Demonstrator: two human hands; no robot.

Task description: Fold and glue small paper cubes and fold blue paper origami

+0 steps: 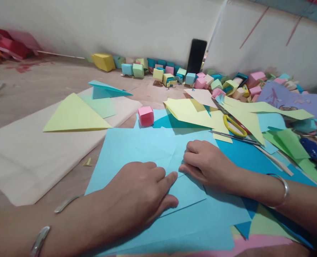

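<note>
A light blue sheet of paper lies flat before me, with a smaller folded light blue piece on top of it. My left hand rests on the paper from the left, index finger and thumb stretched out over the folded piece. The other fingers are partly hidden. My right hand presses down on the paper from the right, fingers curled and thumb drawn in. Whether it grips a paper edge is hidden. A small pink paper cube sits at the sheet's far edge.
Scissors with yellow handles lie among paper scraps at the right. Left are a yellow-green folded triangle, a white sheet and a folded blue paper. Several paper cubes and a phone stand along the wall.
</note>
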